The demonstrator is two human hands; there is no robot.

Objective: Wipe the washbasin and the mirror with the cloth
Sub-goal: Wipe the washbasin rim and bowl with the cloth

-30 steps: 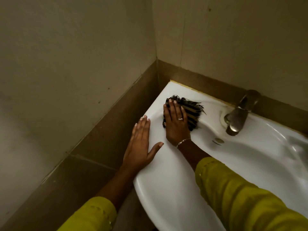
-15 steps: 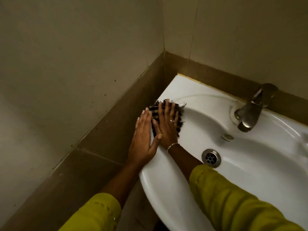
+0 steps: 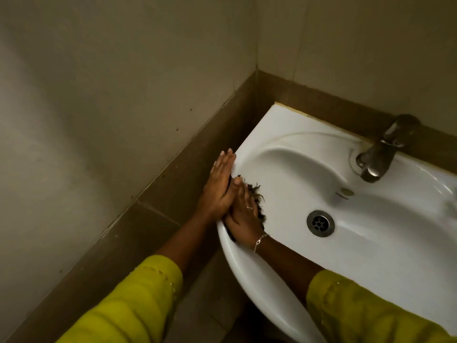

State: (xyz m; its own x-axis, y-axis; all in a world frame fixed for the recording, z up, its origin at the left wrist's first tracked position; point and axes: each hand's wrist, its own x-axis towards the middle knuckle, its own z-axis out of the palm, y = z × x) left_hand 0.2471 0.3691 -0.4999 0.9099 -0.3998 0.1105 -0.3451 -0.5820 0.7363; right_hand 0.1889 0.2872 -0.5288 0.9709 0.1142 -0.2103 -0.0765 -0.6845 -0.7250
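A white washbasin fills the right half of the view, set into a corner. My right hand lies flat on a dark striped cloth and presses it onto the basin's left rim; only the cloth's frayed edge shows past the fingers. My left hand rests flat with fingers straight along the outer left edge of the rim, its thumb side against my right hand. No mirror is in view.
A metal tap stands at the basin's back, with the drain in the bowl's middle. Beige walls with a brown tile band meet at the corner behind the basin. Yellow sleeves cover both forearms.
My right hand has slid the cloth from the back left of the rim, near the tap, forward along the left rim towards me. My left hand stayed on the rim's edge.
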